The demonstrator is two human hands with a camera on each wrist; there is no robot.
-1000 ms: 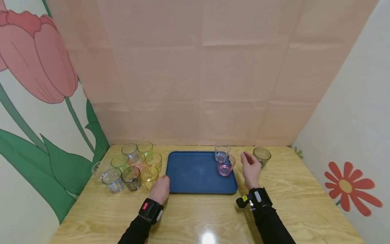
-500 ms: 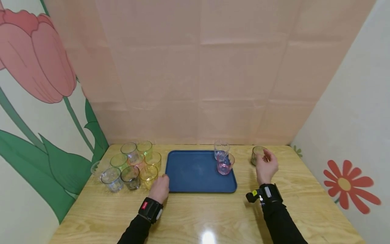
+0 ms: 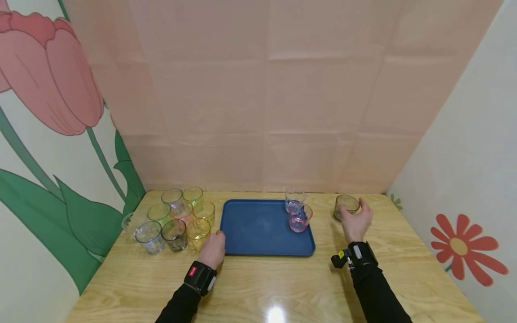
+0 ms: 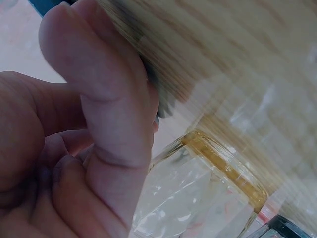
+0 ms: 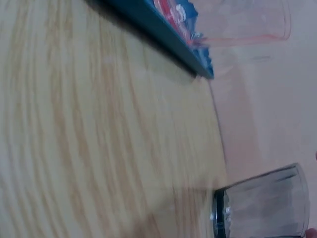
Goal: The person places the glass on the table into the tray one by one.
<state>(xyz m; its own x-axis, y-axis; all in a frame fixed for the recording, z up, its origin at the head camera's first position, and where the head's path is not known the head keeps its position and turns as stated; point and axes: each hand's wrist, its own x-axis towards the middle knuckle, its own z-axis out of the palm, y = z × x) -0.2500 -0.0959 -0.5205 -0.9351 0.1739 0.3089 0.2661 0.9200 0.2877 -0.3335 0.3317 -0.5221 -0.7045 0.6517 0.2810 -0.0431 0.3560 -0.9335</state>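
Note:
My right hand (image 3: 357,223) has its thumb and fingers round a grey-tinted glass (image 3: 340,216) that stands upright on the table, right of the blue tray. That glass (image 5: 265,207) fills the lower right corner of the right wrist view, with only bits of fingertips at the frame edge. Near the tray's (image 3: 258,231) left front corner rests my left hand (image 3: 212,251), its fingers loosely curled, with no object seen in it. Just beside it is a yellow glass (image 3: 197,228), also visible below the fingers in the left wrist view. A pink glass (image 3: 299,222) and a clear glass (image 3: 291,196) stand on the tray's right side.
Left of the tray, several tinted glasses crowd together, among them a dark grey one (image 3: 174,237), a bluish one (image 3: 149,240) and a green one (image 3: 159,214). A paper-covered wall (image 3: 258,134) closes off the back of the wooden table (image 3: 242,287).
My right hand has moved rightward from beside the tray to the grey glass, and its thumb and fingers have spread round it. The left hand stays in place.

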